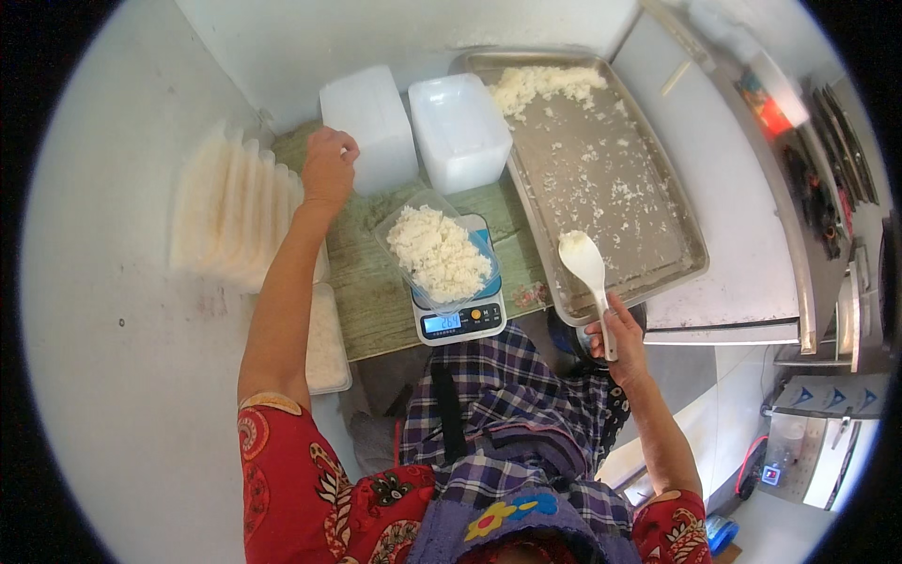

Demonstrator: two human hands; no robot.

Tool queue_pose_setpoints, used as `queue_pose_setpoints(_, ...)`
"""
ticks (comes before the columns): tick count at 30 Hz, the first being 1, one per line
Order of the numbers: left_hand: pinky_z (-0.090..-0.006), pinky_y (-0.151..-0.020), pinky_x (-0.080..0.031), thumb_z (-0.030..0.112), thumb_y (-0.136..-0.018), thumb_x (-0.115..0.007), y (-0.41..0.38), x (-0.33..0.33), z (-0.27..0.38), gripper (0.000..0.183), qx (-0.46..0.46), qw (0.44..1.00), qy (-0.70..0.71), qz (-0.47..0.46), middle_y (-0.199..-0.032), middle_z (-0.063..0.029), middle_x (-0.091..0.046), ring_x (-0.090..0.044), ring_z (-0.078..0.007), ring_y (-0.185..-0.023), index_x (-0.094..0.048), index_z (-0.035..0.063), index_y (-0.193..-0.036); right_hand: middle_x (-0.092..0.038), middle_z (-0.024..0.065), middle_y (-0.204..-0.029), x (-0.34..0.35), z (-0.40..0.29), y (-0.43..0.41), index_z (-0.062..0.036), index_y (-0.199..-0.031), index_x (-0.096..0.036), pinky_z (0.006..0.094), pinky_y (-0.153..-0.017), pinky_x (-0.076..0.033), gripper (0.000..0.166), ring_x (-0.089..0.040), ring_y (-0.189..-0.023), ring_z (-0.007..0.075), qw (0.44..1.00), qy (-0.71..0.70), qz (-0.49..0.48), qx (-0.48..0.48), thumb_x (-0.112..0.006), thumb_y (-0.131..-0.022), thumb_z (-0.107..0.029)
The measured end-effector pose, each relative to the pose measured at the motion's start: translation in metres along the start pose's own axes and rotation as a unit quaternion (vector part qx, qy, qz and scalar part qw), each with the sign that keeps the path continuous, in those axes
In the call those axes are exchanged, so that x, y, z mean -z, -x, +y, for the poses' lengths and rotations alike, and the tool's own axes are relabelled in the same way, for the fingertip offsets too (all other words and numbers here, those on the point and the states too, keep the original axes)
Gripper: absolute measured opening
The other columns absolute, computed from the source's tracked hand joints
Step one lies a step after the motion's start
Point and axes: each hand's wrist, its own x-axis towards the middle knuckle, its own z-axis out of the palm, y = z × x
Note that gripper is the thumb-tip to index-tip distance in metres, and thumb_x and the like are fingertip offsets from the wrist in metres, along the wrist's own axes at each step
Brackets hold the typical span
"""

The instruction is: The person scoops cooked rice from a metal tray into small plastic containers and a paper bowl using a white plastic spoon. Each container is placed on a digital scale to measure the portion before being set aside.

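My right hand (621, 342) grips the handle of a white rice paddle (583, 262), its head above the tray's near part with some rice stuck on it. My left hand (330, 168) is at the side of a tall stack of translucent plastic lids (368, 123), fingers curled; whether they pinch a lid is hidden. Between my hands, a clear plastic container of cooked rice (438, 252) rests askew on a digital kitchen scale (461, 326) with a lit display. Beside the lids stands a stack of nested empty containers (461, 130).
A large metal tray (599, 183) on the right holds a heap of rice (550, 88) at its far end and scattered grains. Filled containers (236, 204) stack against the left wall; another filled container (328, 342) lies nearer me. Everything central stands on a greenish wooden tabletop (359, 296).
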Motion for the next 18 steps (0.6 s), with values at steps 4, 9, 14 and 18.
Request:
queue_pose_setpoints(4, -0.0344, -0.072, -0.041, 0.008, -0.076, -0.054, -0.005, 0.025, 0.014, 0.005, -0.023, 0.992, 0.031, 0.120, -0.091, -0.0091, -0.054, -0.048, -0.0237, -0.087, -0.054, 0.0054, -0.081, -0.059, 0.0112, -0.073, 0.002, 0.005, 0.004, -0.0085, -0.134, -0.028, 0.0267, -0.046, -0.045, 0.054, -0.054, -0.052, 0.0162, 0.997, 0.081, -0.008, 0.007, -0.051, -0.086, -0.020)
queue_pose_setpoints(9, -0.0236, -0.064, -0.039, 0.012, -0.086, -0.048, 0.007, 0.086, 0.091, 0.009, 0.114, 0.936, 0.309, 0.127, -0.093, -0.0087, -0.061, -0.052, -0.0115, -0.078, -0.049, 0.0031, -0.085, -0.057, 0.0071, -0.078, 0.030, 0.008, 0.001, -0.0044, -0.127, -0.040, 0.0263, -0.060, -0.045, 0.047, -0.055, -0.067, 0.0147, 0.853, 0.442, 0.092, 0.263, -0.054, -0.085, -0.019)
queue_pose_setpoints(14, -0.0170, -0.053, -0.035, 0.012, -0.088, -0.045, 0.050, 0.082, 0.105, 0.007, 0.249, 0.866, 0.424, -0.088, -0.077, -0.0058, -0.064, -0.052, -0.0051, -0.066, -0.046, 0.0059, -0.088, -0.057, 0.0049, -0.078, -0.010, -0.021, 0.011, -0.0024, -0.121, -0.048, 0.0212, -0.058, -0.044, 0.038, -0.052, -0.064, 0.0109, 0.906, 0.296, 0.035, 0.301, -0.052, -0.084, -0.007)
queue_pose_setpoints(18, -0.0184, -0.048, -0.034, 0.013, -0.087, -0.045, 0.085, 0.046, 0.092, 0.008, 0.298, 0.814, 0.455, -0.202, -0.074, -0.0076, -0.064, -0.052, -0.0067, -0.060, -0.047, 0.0056, -0.088, -0.059, 0.0074, -0.078, -0.069, -0.024, 0.008, 0.0000, -0.123, -0.044, 0.0202, -0.050, -0.042, 0.038, -0.053, -0.060, 0.0089, 0.975, 0.152, -0.125, 0.105, -0.048, -0.087, -0.012)
